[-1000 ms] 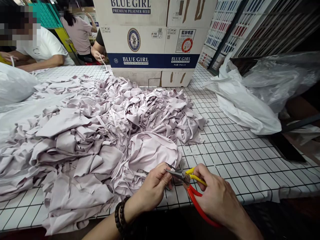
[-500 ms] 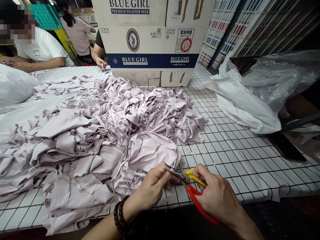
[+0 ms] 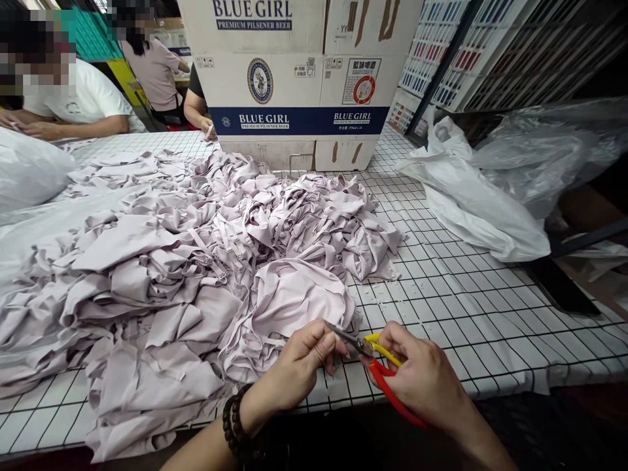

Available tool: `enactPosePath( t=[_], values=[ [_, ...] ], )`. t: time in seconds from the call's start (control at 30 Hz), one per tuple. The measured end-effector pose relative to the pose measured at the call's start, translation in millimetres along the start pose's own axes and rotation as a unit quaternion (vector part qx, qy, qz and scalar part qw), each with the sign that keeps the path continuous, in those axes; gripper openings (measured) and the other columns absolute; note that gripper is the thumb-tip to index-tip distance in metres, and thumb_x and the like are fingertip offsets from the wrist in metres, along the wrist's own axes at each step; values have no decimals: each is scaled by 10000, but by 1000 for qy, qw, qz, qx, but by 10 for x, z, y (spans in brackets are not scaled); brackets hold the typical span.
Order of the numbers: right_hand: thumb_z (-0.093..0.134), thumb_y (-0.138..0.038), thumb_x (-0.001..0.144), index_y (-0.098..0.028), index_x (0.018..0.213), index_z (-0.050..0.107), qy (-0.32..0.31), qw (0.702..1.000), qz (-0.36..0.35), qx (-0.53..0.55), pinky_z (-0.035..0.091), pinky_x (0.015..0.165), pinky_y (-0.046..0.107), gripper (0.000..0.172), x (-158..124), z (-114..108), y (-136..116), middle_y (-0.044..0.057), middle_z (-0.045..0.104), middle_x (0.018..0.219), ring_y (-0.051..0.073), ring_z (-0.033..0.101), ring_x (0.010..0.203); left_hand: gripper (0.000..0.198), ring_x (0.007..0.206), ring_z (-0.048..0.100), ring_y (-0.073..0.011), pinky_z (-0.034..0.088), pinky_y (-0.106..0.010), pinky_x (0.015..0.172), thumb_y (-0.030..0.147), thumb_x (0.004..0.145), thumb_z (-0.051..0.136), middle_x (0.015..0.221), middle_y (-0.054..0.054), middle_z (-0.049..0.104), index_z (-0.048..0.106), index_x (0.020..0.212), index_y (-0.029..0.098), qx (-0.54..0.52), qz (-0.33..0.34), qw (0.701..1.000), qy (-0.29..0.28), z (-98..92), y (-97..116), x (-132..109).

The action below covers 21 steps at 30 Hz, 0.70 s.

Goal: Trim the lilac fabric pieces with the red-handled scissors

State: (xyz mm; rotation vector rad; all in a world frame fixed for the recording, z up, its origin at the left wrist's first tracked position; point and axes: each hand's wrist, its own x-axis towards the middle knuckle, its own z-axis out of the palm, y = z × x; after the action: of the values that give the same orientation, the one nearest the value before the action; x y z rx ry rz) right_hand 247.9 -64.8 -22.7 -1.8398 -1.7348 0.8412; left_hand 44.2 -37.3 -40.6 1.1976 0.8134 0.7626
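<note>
My right hand [image 3: 428, 376] grips a pair of scissors [image 3: 387, 386] with one red and one yellow handle. Their dark blades look closed and point left, the tips reaching the fingers of my left hand [image 3: 300, 358]. That hand is closed in a pinch at the blade tips; whatever is between its fingers is too hidden to name. Just behind it, a pale lilac garment [image 3: 304, 294] with sewn edges lies spread at the front of a heap. The large heap of lilac garments [image 3: 142, 242], with thin straps among them, covers the left and middle of the table.
Stacked beer cartons [image 3: 275, 85] stand at the back of the grid-patterned table [image 3: 456, 314]. White plastic bags [image 3: 485, 203] and a dark phone [image 3: 562, 288] are on the right. Another plastic bag [image 3: 29, 167] lies at left. Several people work beyond the table.
The scissor blades, slightly apart before, have come together, and the red handle has moved up a little. My left hand stays almost in place, still pinched.
</note>
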Motion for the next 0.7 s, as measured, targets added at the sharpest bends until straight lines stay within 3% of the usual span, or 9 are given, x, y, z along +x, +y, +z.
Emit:
enactPosePath(
  t=[0.1, 0.2, 0.3, 0.37, 0.47, 0.53, 0.6, 0.7],
  values=[
    [713, -450, 703, -254, 665, 382, -4, 969, 96, 228, 309, 427, 230, 387, 28, -9, 89, -91, 402, 510, 100, 361, 439, 404, 598, 489, -118, 411, -236, 611, 501, 936, 464, 697, -12, 541, 633, 856, 143, 8, 2, 1000, 6, -20, 17, -3],
    [724, -504, 708, -233, 721, 453, -8, 941, 131, 312, 430, 517, 252, 384, 23, -20, 209, -49, 525, 586, 116, 468, 515, 379, 774, 580, -155, 465, -264, 709, 442, 960, 422, 1003, -95, 616, 652, 858, 158, 117, 11, 993, 19, -97, 50, -69],
    [753, -505, 670, -238, 724, 429, 24, 946, 162, 279, 446, 524, 264, 423, 33, 36, 291, -34, 576, 635, 126, 504, 529, 363, 1028, 592, -231, 457, -350, 897, 393, 967, 392, 1164, -120, 592, 625, 794, 175, 285, 5, 956, 71, -210, 127, -175],
    [729, -525, 668, -249, 733, 415, 89, 961, 168, 202, 440, 503, 276, 423, 109, 111, 285, -34, 579, 626, 147, 533, 521, 327, 1028, 600, -250, 460, -395, 912, 386, 963, 389, 1135, -125, 593, 597, 814, 181, 380, 9, 915, 137, -294, 190, -215],
    [712, -506, 652, -250, 772, 435, 143, 974, 156, 80, 439, 506, 301, 395, 360, 244, 178, -3, 612, 652, 196, 589, 552, 248, 1057, 580, -284, 463, -439, 921, 374, 934, 453, 1150, -145, 568, 593, 974, 174, 492, 63, 827, 265, -450, 234, -161],
    [707, -447, 641, -247, 780, 441, 149, 978, 135, 59, 438, 541, 314, 361, 562, 317, 72, 23, 628, 691, 218, 611, 604, 289, 1092, 553, -315, 452, -469, 940, 340, 887, 540, 1136, -157, 572, 570, 1105, 152, 551, 82, 771, 308, -588, 207, -62],
    [663, -393, 666, -246, 777, 439, 158, 980, 104, 61, 435, 582, 324, 290, 717, 347, -19, 36, 632, 715, 228, 620, 653, 374, 1038, 575, -311, 478, -461, 900, 275, 848, 587, 1070, -147, 601, 530, 1189, 131, 578, 64, 757, 297, -737, 154, 41],
    [598, -356, 695, -249, 824, 443, 188, 977, 67, 70, 438, 584, 336, 228, 776, 270, -47, 38, 633, 721, 227, 617, 640, 316, 874, 624, -249, 523, -383, 798, 183, 838, 559, 911, -85, 625, 540, 1150, 137, 554, 47, 783, 280, -907, 100, 107]
  ],
)
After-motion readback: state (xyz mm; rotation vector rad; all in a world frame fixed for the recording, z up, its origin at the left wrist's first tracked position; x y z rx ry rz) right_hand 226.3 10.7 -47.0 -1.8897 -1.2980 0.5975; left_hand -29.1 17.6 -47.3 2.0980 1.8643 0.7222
